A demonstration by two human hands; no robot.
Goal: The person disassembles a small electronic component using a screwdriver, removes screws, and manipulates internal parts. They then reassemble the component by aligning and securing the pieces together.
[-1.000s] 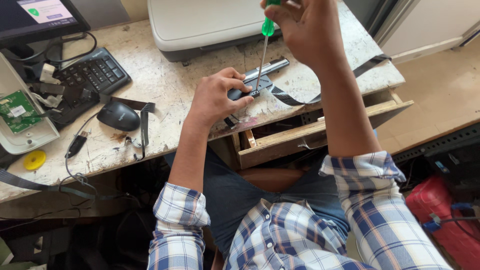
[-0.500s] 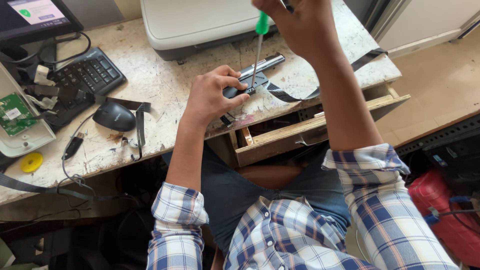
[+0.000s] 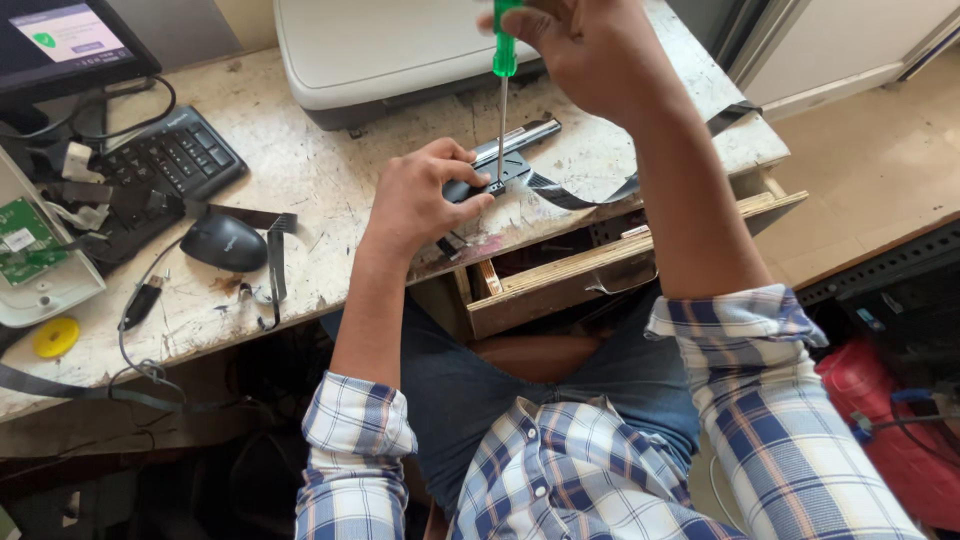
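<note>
I see a bright green handle on the screwdriver [image 3: 505,60] above the speckled off-white worktop [image 3: 310,170]. On that worktop, the mouse [image 3: 224,242] and keyboard [image 3: 165,160] are black, the circuit board [image 3: 22,238] green, the small disc [image 3: 56,337] yellow. My sleeves [image 3: 745,340] below it are blue-and-white plaid.

screwdriver [image 3: 505,60] handle top cut off — monitor [image 3: 60,45] cropped, screw too small
</note>
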